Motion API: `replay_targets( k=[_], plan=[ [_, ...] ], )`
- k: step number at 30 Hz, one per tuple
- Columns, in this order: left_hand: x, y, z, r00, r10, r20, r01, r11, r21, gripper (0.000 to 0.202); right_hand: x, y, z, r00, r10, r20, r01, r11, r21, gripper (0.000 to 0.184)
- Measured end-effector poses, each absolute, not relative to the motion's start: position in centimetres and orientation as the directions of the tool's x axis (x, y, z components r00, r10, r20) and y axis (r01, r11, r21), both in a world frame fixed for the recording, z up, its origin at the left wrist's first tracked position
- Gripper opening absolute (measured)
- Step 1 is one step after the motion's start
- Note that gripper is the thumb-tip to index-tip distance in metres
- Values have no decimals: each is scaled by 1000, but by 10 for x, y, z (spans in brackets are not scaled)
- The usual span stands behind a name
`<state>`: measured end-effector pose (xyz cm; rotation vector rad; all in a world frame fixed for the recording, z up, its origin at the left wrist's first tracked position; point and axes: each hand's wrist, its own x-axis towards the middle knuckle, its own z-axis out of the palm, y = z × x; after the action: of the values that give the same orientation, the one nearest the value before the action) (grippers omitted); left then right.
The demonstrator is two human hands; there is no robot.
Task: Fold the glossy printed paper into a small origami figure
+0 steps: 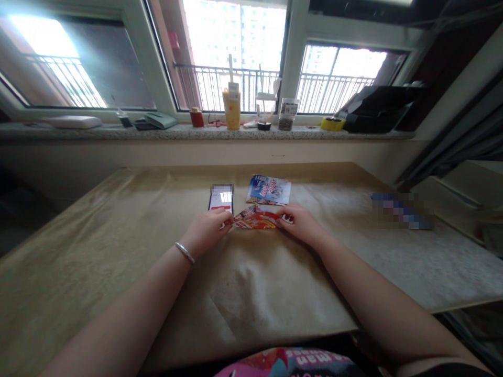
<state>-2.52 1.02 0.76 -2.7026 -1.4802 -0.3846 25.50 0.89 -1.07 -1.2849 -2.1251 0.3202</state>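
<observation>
Between my two hands is a red and orange printed leaflet (pixel 257 218), slightly bent. The fingers of my left hand (pixel 210 229) pinch its left corner. My right hand (pixel 299 222) grips the right edge, thumb and fingers closed on it. Just beyond the leaflet lies a stack of blue printed leaflets (pixel 269 189), fanned a little at the left edge. A phone (pixel 221 197) with a lit screen rests flat past my left hand, its lower end partly hidden by the fingers.
A brown cover (pixel 157 209) spreads over the table, with creases. At the right lies a blurred blue item (pixel 401 210). Along the windowsill (pixel 137 134) stand a yellow cup (pixel 232 110), a small red jar (pixel 196 118), a roll of yellow tape (pixel 332 124) and a black object (pixel 377 111).
</observation>
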Motion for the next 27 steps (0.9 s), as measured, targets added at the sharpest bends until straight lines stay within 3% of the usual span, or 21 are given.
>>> replay_targets(
  k=[8, 14, 27],
  plan=[
    [-25, 11, 5, 598, 762, 248, 776, -628, 56, 20, 254, 6, -6, -550, 720, 422, 554, 693, -461, 5],
    [-24, 14, -1, 718, 651, 245, 660, -749, 56, 23, 254, 7, -8, -652, 648, 394, 446, 748, -491, 6],
    [-14, 4, 7, 845, 489, 216, 469, -872, 139, 22, 253, 4, -6, -740, 597, 310, 452, 783, -427, 12]
  ],
)
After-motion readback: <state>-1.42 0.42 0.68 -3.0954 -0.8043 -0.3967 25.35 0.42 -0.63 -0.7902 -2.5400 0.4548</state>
